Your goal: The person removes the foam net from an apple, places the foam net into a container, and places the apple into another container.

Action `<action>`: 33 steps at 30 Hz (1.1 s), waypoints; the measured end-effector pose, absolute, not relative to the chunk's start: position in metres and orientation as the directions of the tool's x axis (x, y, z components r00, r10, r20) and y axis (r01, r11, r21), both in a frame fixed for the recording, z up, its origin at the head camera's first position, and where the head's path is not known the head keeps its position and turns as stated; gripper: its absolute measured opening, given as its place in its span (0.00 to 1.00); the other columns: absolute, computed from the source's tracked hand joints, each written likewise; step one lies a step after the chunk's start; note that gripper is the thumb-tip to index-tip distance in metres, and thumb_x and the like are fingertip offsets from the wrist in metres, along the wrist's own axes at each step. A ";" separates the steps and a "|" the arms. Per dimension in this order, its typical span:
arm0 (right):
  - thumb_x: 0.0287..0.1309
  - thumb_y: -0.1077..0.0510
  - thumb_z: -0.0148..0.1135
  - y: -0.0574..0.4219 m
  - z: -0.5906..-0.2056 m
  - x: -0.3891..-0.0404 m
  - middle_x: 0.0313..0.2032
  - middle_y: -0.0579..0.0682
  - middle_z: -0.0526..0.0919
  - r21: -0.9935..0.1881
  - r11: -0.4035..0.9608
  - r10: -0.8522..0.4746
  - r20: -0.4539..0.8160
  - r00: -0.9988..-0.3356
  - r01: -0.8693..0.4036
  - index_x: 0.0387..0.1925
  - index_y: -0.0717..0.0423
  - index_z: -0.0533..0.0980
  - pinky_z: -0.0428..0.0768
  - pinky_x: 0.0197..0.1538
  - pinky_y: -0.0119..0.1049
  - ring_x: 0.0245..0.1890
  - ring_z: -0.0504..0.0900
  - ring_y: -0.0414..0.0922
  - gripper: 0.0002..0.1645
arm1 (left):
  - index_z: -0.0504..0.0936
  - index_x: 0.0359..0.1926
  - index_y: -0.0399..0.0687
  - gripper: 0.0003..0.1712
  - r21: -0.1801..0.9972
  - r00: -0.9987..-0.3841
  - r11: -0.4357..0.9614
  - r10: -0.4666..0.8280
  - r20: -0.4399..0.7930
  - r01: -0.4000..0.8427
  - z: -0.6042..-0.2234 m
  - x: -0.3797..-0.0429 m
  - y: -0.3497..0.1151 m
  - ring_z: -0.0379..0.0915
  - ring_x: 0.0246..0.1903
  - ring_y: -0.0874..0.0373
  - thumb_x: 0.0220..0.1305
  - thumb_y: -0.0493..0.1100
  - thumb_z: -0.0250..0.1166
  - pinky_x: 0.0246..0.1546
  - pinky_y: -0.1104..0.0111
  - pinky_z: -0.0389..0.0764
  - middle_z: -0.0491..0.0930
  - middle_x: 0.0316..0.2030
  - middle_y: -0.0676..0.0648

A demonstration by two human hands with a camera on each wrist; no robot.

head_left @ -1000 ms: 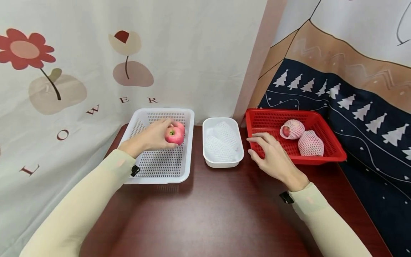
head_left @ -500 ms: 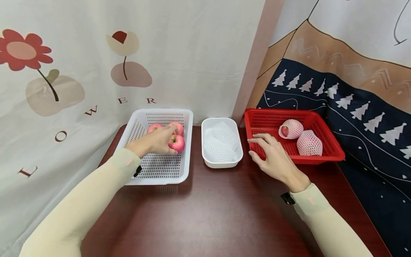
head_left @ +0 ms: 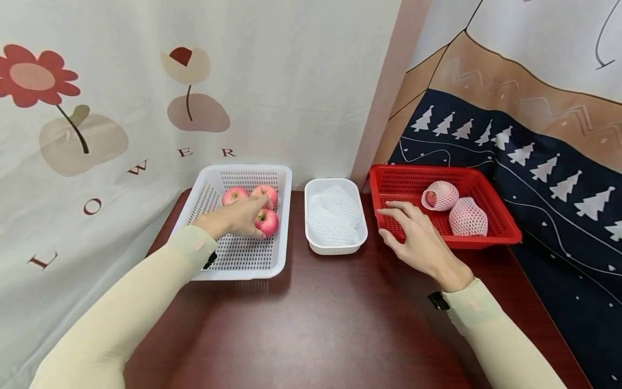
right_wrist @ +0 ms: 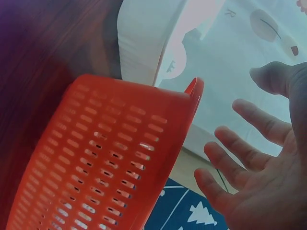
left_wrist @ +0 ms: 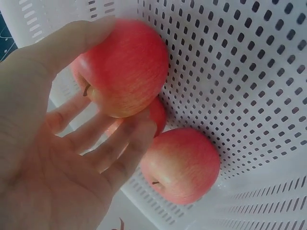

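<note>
My left hand [head_left: 234, 217] is inside the white perforated basket [head_left: 288, 216], holding a red apple [head_left: 268, 223] with the thumb on one side and fingers on the other. In the left wrist view, the thumb lies along the top of this apple [left_wrist: 129, 67], and the fingers pass partly behind it. Two more apples sit behind it: one at the back right [head_left: 266, 194] and one at the back left [head_left: 234, 195], partly covered by the hand. My right hand [head_left: 420, 240], fingers spread and holding nothing, hovers by the left front corner of the red basket [head_left: 396, 172].
Two apples in foam nets, one at the back [head_left: 441, 195] and one in front [head_left: 468, 217], lie in the red basket. Between the baskets stands a small white tub [head_left: 337, 249] with white foam nets [head_left: 335, 216]. All stand on a dark red-brown table [head_left: 311, 319], before printed curtains.
My left hand has lowered the apple toward the front of the white basket, bringing the two apples behind into view. The right hand has barely moved.
</note>
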State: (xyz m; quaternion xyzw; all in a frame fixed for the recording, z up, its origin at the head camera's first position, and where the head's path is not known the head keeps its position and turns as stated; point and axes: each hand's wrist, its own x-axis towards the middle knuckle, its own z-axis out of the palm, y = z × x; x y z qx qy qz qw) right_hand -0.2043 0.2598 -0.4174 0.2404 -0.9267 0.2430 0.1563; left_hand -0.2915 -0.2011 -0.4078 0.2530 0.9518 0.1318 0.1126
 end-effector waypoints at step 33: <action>0.73 0.58 0.78 0.299 -0.418 -0.210 0.75 0.66 0.81 -0.372 0.821 -0.292 0.377 -0.879 -0.433 0.74 0.57 0.83 0.80 0.76 0.76 0.74 0.81 0.69 0.31 | 0.79 0.75 0.41 0.30 0.361 -0.882 0.837 0.465 -0.074 0.411 -0.376 -0.273 -0.207 0.82 0.70 0.33 0.82 0.49 0.74 0.76 0.34 0.82 0.80 0.73 0.30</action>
